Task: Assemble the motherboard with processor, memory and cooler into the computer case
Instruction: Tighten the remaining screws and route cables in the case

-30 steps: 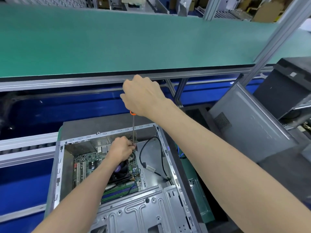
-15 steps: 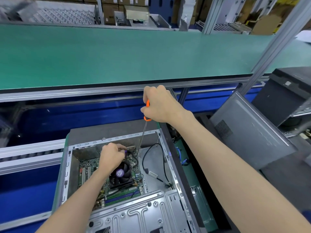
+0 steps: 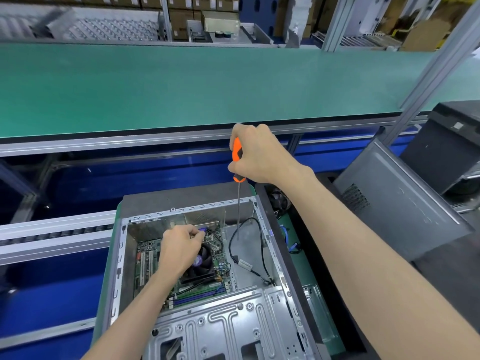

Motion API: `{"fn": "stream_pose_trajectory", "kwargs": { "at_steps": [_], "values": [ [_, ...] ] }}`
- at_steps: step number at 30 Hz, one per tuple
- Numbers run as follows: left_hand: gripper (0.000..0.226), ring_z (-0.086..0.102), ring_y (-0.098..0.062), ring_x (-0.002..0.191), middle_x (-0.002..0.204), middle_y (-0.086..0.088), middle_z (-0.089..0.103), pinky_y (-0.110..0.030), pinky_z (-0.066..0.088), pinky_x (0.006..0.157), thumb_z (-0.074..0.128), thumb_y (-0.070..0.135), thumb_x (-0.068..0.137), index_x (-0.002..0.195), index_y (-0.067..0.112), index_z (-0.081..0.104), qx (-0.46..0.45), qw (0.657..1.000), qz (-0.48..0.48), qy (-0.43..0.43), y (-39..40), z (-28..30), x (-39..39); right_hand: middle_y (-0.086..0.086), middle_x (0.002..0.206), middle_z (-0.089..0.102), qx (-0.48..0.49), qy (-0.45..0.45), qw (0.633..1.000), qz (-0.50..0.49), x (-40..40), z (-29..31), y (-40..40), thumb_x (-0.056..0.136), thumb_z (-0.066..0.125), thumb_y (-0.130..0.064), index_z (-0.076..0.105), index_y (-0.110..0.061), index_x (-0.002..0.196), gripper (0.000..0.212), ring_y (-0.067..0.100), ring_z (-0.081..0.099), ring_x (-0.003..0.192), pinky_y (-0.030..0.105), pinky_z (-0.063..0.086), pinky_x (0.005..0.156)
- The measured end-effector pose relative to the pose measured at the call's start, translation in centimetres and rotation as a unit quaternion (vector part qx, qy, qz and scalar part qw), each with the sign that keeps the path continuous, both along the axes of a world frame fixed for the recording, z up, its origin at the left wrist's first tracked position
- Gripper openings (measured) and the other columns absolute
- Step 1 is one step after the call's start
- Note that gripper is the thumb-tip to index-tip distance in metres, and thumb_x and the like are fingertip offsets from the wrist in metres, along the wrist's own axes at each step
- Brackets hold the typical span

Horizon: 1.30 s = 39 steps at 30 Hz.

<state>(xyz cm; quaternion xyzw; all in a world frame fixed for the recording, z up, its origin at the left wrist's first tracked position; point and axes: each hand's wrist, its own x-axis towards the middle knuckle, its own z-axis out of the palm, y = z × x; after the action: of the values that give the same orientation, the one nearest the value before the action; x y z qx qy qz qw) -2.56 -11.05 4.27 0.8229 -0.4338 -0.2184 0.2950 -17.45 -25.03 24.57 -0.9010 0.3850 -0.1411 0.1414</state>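
Note:
An open grey computer case (image 3: 262, 224) lies on its side below me. Inside it sits the green motherboard (image 3: 148, 258) with the black cooler fan (image 3: 205, 258) and memory sticks (image 3: 197, 294) near its front edge. My left hand (image 3: 179, 248) is down in the case over the cooler, its fingertips curled at the board's far edge; what they pinch is hidden. My right hand (image 3: 257, 154) grips the orange handle of a long screwdriver (image 3: 238, 211) above the case. The shaft points straight down and its tip hangs by the black cable (image 3: 257, 245), right of the board.
A green conveyor table (image 3: 207, 84) runs across beyond the case, with blue panels beneath. A grey side panel (image 3: 397, 203) and another black case (image 3: 452, 149) lean at the right. A metal drive cage (image 3: 228, 326) fills the case's near end.
My right hand has carried the screwdriver to the right, away from my left hand, and the shaft now stands over the bare case floor. My left hand stayed over the cooler.

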Motion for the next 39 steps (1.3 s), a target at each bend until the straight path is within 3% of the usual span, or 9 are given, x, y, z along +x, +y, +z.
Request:
{"fn": "stream_pose_trajectory", "kwargs": {
  "at_steps": [6, 9, 12, 15, 18, 22, 27, 32, 39],
  "values": [
    [0.046, 0.037, -0.009, 0.038, 0.037, 0.0, 0.047, -0.023, 0.033, 0.047, 0.064, 0.031, 0.09, 0.051, 0.008, 0.057, -0.021, 0.998, 0.048, 0.043, 1.9, -0.6, 0.2, 0.016, 0.072, 0.053, -0.009, -0.173, 0.983, 0.052, 0.7, 3.5, 1.1, 0.086, 0.052, -0.009, 0.035, -0.015, 0.124, 0.042, 0.03, 0.053, 0.062, 0.04, 0.05, 0.06],
    [0.039, 0.044, -0.014, 0.049, 0.047, -0.006, 0.055, -0.026, 0.035, 0.053, 0.064, 0.032, 0.09, 0.064, 0.003, 0.067, -0.031, 0.992, 0.069, 0.097, 1.8, -0.5, 0.0, 0.001, 0.069, 0.039, -0.033, -0.209, 0.972, 0.104, 2.8, 5.9, 2.1, 0.082, 0.048, -0.004, 0.033, -0.01, 0.129, 0.05, 0.018, 0.039, 0.054, 0.029, 0.036, 0.055],
    [0.037, 0.036, -0.013, 0.05, 0.051, 0.0, 0.045, -0.029, 0.037, 0.058, 0.061, 0.039, 0.09, 0.075, 0.006, 0.07, -0.065, 0.976, 0.105, 0.18, 1.0, -0.1, -0.3, -0.013, 0.069, 0.029, -0.067, -0.211, 0.963, 0.153, 5.5, 7.4, 3.2, 0.078, 0.047, 0.0, 0.038, -0.007, 0.125, 0.048, 0.011, 0.032, 0.053, 0.026, 0.026, 0.054],
    [0.034, 0.03, -0.014, 0.048, 0.054, 0.002, 0.037, -0.028, 0.035, 0.05, 0.057, 0.045, 0.094, 0.083, 0.019, 0.075, -0.093, 0.939, 0.159, 0.289, -0.4, 0.5, -0.4, -0.011, 0.07, 0.036, -0.097, -0.141, 0.972, 0.16, 7.5, 6.2, 3.6, 0.078, 0.048, -0.01, 0.043, -0.012, 0.12, 0.042, 0.017, 0.043, 0.062, 0.033, 0.029, 0.056],
    [0.041, 0.025, -0.015, 0.043, 0.05, 0.003, 0.029, -0.025, 0.028, 0.039, 0.055, 0.053, 0.093, 0.089, 0.016, 0.073, -0.099, 0.889, 0.235, 0.382, -2.1, 0.5, 0.1, -0.001, 0.076, 0.039, -0.122, 0.033, 0.987, 0.101, 6.9, 1.0, 2.7, 0.08, 0.057, -0.019, 0.051, -0.015, 0.113, 0.033, 0.033, 0.046, 0.074, 0.036, 0.034, 0.064],
    [0.044, 0.026, -0.018, 0.042, 0.045, 0.006, 0.028, -0.023, 0.028, 0.037, 0.065, 0.054, 0.088, 0.083, 0.011, 0.06, -0.109, 0.847, 0.297, 0.427, -4.2, 0.3, 0.6, 0.008, 0.109, 0.058, -0.088, 0.224, 0.97, 0.045, 3.6, -8.2, 0.8, 0.087, 0.059, -0.019, 0.058, -0.016, 0.111, 0.024, 0.035, 0.059, 0.098, 0.038, 0.035, 0.068],
    [0.033, 0.03, -0.014, 0.027, 0.054, -0.005, 0.052, -0.022, 0.025, 0.039, 0.066, 0.03, 0.09, 0.077, 0.001, 0.058, -0.113, 0.84, 0.335, 0.412, -5.6, -0.1, 0.0, 0.008, 0.11, 0.062, -0.059, 0.265, 0.962, 0.035, 1.8, -14.0, -0.6, 0.096, 0.057, -0.029, 0.058, -0.018, 0.11, 0.017, 0.033, 0.061, 0.098, 0.037, 0.037, 0.069],
    [0.024, 0.029, -0.015, 0.027, 0.05, -0.005, 0.045, -0.021, 0.022, 0.035, 0.06, 0.02, 0.083, 0.077, -0.004, 0.06, -0.127, 0.832, 0.358, 0.404, -6.3, -0.2, -0.6, 0.009, 0.102, 0.061, -0.082, 0.281, 0.955, 0.049, 1.5, -14.2, -0.4, 0.089, 0.055, -0.012, 0.054, -0.016, 0.1, 0.012, 0.032, 0.059, 0.09, 0.037, 0.034, 0.066],
    [0.017, 0.029, -0.012, 0.028, 0.057, -0.004, 0.046, -0.019, 0.025, 0.037, 0.059, 0.016, 0.082, 0.079, 0.0, 0.055, -0.105, 0.868, 0.276, 0.4, -9.2, -0.1, -2.7, 0.011, 0.103, 0.059, -0.06, 0.31, 0.948, 0.037, -1.9, -13.2, -0.6, 0.087, 0.057, -0.011, 0.048, -0.014, 0.094, 0.012, 0.033, 0.059, 0.092, 0.038, 0.037, 0.067]
  ]
}}
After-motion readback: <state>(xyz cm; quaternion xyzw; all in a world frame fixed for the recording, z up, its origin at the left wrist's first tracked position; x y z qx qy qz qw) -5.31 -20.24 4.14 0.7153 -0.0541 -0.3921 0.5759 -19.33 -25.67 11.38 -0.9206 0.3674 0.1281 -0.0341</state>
